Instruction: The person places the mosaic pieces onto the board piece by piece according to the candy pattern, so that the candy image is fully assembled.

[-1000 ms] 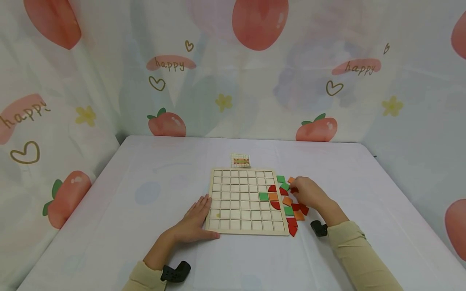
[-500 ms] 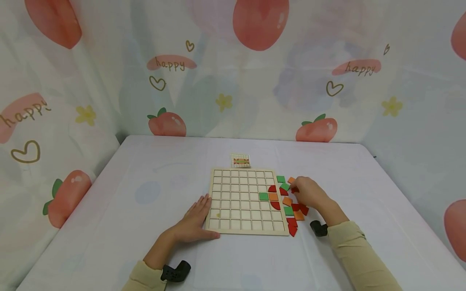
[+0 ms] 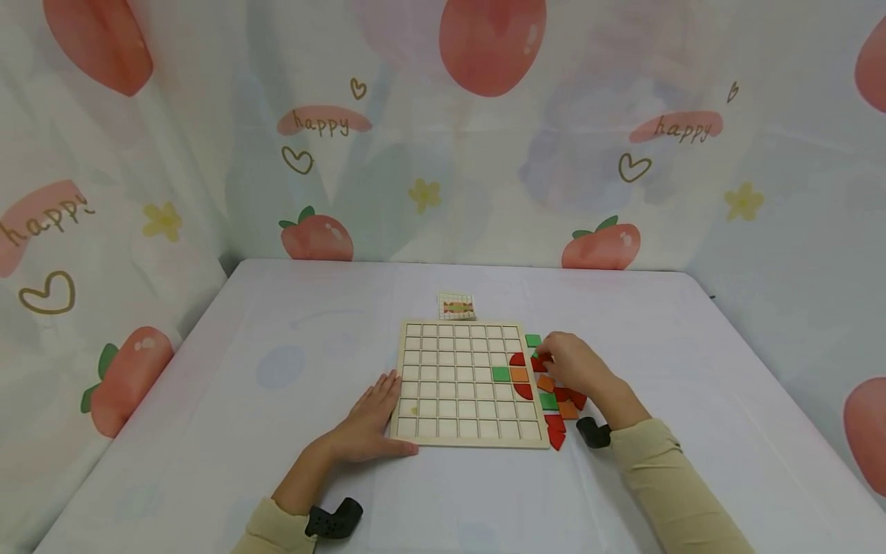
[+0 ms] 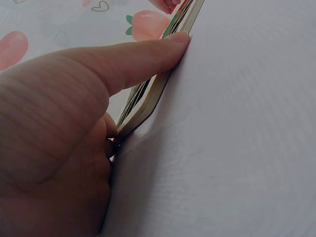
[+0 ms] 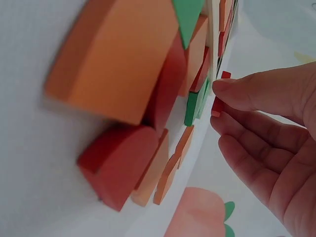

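Note:
My left hand (image 3: 363, 427) lies at the left edge of a wooden grid board (image 3: 446, 408), fingers straight along its side, thumb at the near corner. In the left wrist view, the thumb presses the board's edge. Over the loose pieces at the board's right, my right hand (image 3: 574, 363) pinches a small red tile (image 5: 217, 105) between thumb and fingertips. The tile's full shape is hidden by the fingers. Set in the grid's right side are a green square (image 3: 501, 375), an orange square (image 3: 519, 375) and two red rounded pieces, one (image 3: 517, 359) above and one (image 3: 524, 392) below.
Loose tiles lie along the board's right edge, among them a green square (image 3: 548, 402), an orange square (image 3: 568, 411) and several red pieces. A small pattern card (image 3: 457, 306) is behind the board. Black wrist cameras sit on both wrists. A printed curtain (image 3: 498, 192) backs the table.
My right hand has lifted slightly and moved left toward the board, with the red tile in its fingertips. My left hand has stayed in place.

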`<state>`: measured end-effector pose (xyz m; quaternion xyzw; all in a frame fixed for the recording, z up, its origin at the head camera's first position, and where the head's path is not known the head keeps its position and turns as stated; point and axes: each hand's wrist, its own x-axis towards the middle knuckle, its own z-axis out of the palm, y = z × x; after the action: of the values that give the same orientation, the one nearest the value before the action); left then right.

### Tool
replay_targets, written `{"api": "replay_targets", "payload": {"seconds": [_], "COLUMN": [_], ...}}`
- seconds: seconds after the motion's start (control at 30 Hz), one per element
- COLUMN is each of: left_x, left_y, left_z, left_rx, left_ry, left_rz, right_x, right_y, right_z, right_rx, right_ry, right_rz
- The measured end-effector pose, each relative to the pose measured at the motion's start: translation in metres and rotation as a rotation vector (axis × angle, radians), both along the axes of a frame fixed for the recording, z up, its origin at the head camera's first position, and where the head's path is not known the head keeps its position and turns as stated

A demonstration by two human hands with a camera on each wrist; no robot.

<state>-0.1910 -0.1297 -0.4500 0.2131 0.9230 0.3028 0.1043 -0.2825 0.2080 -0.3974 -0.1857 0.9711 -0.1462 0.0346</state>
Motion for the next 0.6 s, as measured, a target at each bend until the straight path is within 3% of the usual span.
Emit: {"api": "replay_targets", "payload": {"seconds": [0.6], "left_x": [0.0], "left_y": [-0.001], "left_z": [0.001], "left_rx": [0.001], "left_ry": [-0.002], "left_rz": [-0.011], "right_x": [0.002], "right_y": [-0.019], "right_z": [0.0], "right_rx": [-0.066], "right_ry": [0.085], "right_rz": [0.113]}}
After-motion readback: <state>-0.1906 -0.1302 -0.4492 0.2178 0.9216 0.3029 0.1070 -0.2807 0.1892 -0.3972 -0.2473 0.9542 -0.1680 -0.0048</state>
